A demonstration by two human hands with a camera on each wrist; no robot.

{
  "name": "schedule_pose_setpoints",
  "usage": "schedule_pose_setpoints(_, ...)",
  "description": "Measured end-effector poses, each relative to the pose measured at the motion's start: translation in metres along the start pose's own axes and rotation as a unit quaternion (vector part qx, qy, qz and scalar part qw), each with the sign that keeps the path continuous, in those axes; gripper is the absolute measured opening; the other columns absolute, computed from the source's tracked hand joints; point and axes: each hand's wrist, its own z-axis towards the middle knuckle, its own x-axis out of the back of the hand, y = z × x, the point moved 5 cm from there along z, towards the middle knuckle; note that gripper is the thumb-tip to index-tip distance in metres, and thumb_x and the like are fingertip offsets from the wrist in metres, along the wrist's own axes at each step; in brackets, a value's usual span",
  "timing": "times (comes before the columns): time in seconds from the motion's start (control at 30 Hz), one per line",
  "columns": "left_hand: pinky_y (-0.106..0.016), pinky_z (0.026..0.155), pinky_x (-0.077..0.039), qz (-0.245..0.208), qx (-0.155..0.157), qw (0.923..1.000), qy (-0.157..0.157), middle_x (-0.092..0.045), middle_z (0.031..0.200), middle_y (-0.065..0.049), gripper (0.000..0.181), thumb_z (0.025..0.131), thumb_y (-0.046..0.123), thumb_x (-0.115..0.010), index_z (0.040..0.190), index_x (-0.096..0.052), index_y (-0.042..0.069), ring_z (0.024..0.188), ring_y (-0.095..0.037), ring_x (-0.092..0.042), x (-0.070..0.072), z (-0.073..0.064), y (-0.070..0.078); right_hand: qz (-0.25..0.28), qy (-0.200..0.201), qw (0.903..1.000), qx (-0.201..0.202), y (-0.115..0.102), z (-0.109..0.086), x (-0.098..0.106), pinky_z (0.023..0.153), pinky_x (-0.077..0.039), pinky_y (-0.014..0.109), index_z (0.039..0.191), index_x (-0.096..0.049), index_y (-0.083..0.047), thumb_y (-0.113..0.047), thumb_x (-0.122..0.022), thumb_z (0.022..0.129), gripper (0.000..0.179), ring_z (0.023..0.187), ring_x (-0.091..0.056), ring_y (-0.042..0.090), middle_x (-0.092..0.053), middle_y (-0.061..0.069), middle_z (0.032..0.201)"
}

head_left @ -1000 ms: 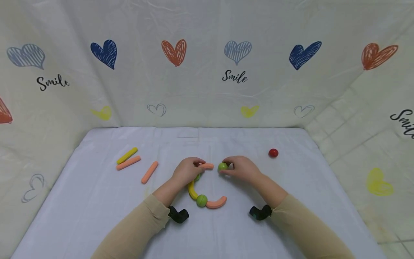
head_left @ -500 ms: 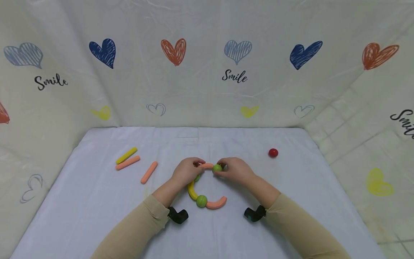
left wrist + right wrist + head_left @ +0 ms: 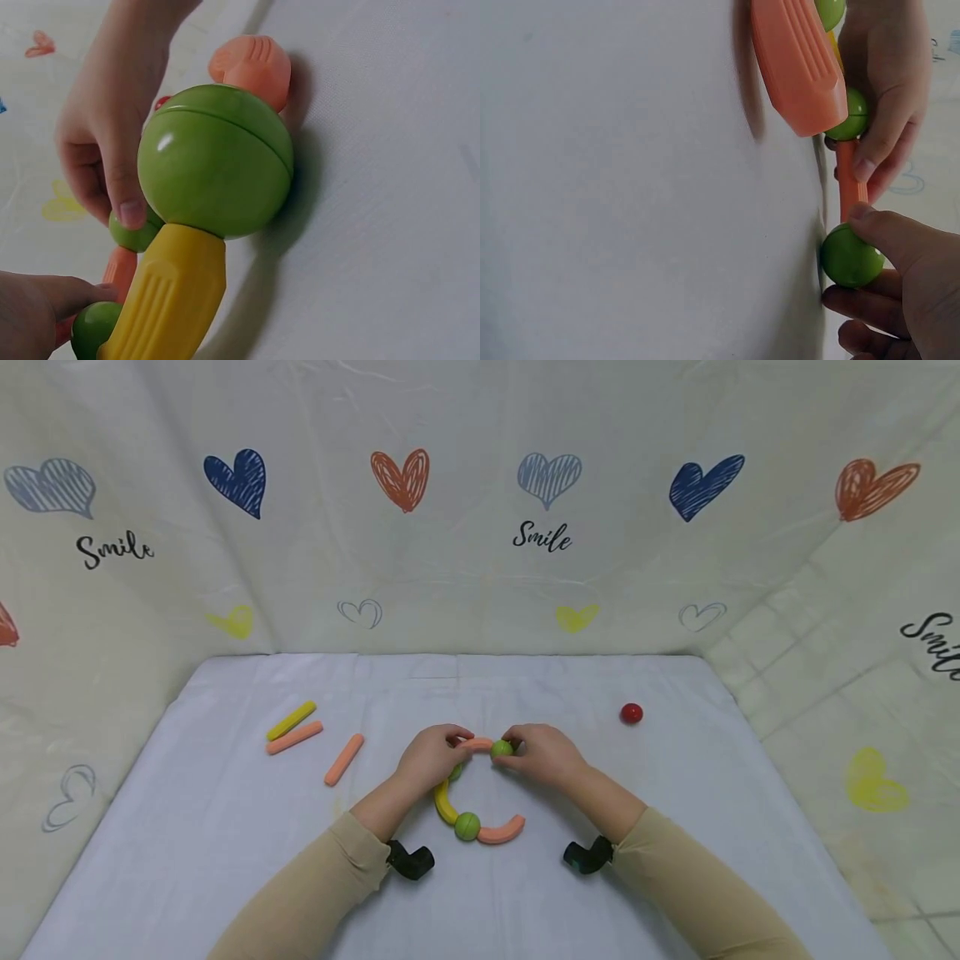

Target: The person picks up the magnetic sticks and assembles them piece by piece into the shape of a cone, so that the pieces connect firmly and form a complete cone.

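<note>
A C-shaped chain of toy pieces lies mid-table. My left hand (image 3: 435, 758) pinches its upper curved orange rod (image 3: 478, 744), close to a green ball (image 3: 456, 772) partly hidden by the fingers. At the rod's right end, my right hand (image 3: 546, 755) holds another green ball (image 3: 501, 749) between thumb and fingers; rod and ball touch in the right wrist view. Lower down, a curved yellow rod (image 3: 445, 802) meets a third green ball (image 3: 467, 827), and a second curved orange rod (image 3: 502, 831) extends right from it. In the left wrist view this lower ball (image 3: 217, 161) looms large.
Left of the hands lie a straight yellow stick (image 3: 292, 721) and two straight orange sticks, one beside it (image 3: 295, 737) and one nearer (image 3: 344, 760). A red ball (image 3: 632, 713) sits at the back right. A white cloth (image 3: 187, 827) covers the table.
My right hand has moved left with its green ball, closing the gap to the upper orange rod's end. My left hand has kept its grip in place.
</note>
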Motion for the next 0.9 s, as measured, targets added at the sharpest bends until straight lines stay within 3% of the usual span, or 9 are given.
schedule_pose_setpoints(0.27,-0.031,0.072,-0.049,0.001,-0.006,1.0,-0.006,-0.067,0.104,-0.001,0.028,0.093,0.026,-0.072,0.12,-0.071,0.019,0.085,-0.016,-0.059,0.001,-0.001,0.0,-0.003,0.002,1.0,-0.007,-0.001,-0.001,-0.002,0.08,-0.051,0.035,0.108,-0.073,-0.015,-0.043,-0.079,0.083,0.038,0.083,-0.059,0.012,-0.067,-0.006,0.089)
schedule_pose_setpoints(0.53,-0.032,0.073,-0.049,0.004,-0.006,1.0,-0.005,-0.067,0.105,-0.001,0.028,0.092,0.027,-0.072,0.119,-0.071,0.02,0.087,-0.016,-0.059,0.001,-0.001,-0.001,-0.004,0.0,0.9998,-0.019,0.0,-0.006,-0.001,0.083,-0.051,0.037,0.122,-0.07,-0.015,-0.045,-0.078,0.083,0.05,0.087,-0.06,0.014,-0.068,-0.003,0.095)
schedule_pose_setpoints(0.9,-0.033,0.074,-0.05,0.006,-0.011,0.9999,-0.009,-0.067,0.106,-0.002,0.028,0.092,0.027,-0.072,0.119,-0.071,0.019,0.088,-0.016,-0.059,0.001,-0.001,-0.001,-0.001,0.025,0.9995,0.018,0.001,-0.02,0.009,0.072,-0.048,0.031,0.121,-0.072,-0.018,-0.043,-0.078,0.084,0.045,0.08,-0.056,0.012,-0.068,-0.002,0.099)
